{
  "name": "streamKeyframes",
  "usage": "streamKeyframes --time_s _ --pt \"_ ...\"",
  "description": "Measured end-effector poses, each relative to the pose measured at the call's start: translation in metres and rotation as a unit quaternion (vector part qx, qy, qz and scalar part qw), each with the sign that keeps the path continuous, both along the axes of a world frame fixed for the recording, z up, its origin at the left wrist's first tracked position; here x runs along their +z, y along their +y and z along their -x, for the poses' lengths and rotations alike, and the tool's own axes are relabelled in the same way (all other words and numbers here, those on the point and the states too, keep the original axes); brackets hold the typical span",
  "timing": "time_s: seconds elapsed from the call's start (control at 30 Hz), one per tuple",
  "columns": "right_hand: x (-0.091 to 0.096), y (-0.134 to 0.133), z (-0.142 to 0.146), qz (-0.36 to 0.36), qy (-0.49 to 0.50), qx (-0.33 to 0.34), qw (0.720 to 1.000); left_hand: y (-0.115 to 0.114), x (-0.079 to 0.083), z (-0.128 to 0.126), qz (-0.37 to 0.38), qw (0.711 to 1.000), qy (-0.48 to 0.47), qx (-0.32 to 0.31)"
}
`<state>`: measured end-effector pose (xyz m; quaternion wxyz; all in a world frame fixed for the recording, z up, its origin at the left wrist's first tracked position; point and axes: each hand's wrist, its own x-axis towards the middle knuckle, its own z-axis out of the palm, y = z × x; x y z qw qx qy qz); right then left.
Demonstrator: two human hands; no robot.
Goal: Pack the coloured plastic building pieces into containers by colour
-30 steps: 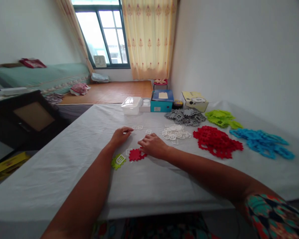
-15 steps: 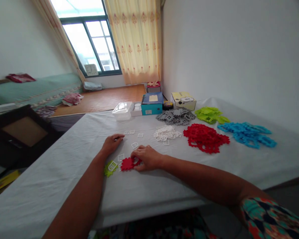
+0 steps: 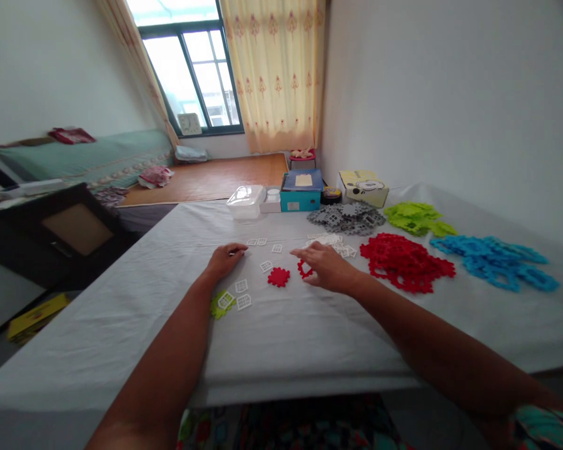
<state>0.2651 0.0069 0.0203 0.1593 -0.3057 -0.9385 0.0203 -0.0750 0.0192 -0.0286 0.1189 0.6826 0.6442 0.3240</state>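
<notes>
- Two hands on the surface (image 3: 286, 340) — left hand (image 3: 226, 259) loosely curled, fingertips down; can't tell if it pinches anything.
- Right hand (image 3: 327, 267) flat, palm down, partly covering a red ring piece (image 3: 303, 270).
- Red tile (image 3: 278, 277) lies loose between my hands — touching neither.

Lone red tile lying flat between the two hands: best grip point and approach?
Pinch the red tile by two opposite toothed edges, coming straight down from above. It lies flat and thin on the white cloth, so no side face to wrap; the rim notches likely give fingertips purchase. Come from the side of the right hand: a white insert lies close on its left.
</notes>
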Motion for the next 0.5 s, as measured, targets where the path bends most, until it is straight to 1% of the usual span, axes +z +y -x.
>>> streamKeyframes --time_s 0.07,0.1,0.13,0.17,0.23,0.3,0.33,0.37,0.4,0.43,0.47,0.5 --pt "0.009 0.006 -0.032 -0.021 0.03 -0.052 0.998 0.001 -0.002 0.001 -0.003 1.0 0.002 -0.003" --pt "0.012 0.011 -0.052 -0.041 0.05 -0.092 0.994 0.002 -0.002 0.001 -0.004 1.0 0.003 -0.005" --pt "0.015 0.017 -0.074 -0.066 0.071 -0.14 0.985 0.002 -0.003 0.001 -0.004 1.0 0.003 -0.007" --pt "0.015 0.025 -0.097 -0.093 0.087 -0.2 0.971 0.003 -0.003 0.001 -0.004 1.0 0.002 -0.01" --pt "0.012 0.04 -0.141 -0.127 0.089 -0.312 0.937 0.003 -0.004 0.0 -0.004 1.0 -0.001 -0.014" --pt "0.005 0.052 -0.175 -0.116 0.055 -0.373 0.919 0.003 -0.004 0.0 -0.005 1.0 -0.005 -0.014" --pt "0.001 0.056 -0.186 -0.101 0.032 -0.389 0.915 0.003 -0.004 0.0 -0.005 1.0 -0.006 -0.014" --pt "-0.003 0.058 -0.19 -0.089 0.011 -0.396 0.914 0.004 -0.004 -0.001 -0.006 1.0 -0.007 -0.014" --pt "-0.004 0.058 -0.188 -0.086 -0.001 -0.397 0.914 0.004 -0.004 -0.001 -0.007 1.0 -0.007 -0.013" --pt "-0.005 0.055 -0.18 -0.092 0.0 -0.39 0.916 0.004 -0.004 -0.001 -0.009 1.0 -0.009 -0.012" --pt "-0.004 0.05 -0.167 -0.101 0.013 -0.368 0.924 0.004 -0.004 -0.002 -0.01 1.0 -0.011 -0.012" --pt "-0.003 0.043 -0.147 -0.106 0.034 -0.327 0.938 0.005 -0.004 -0.002 -0.011 1.0 -0.014 -0.012"
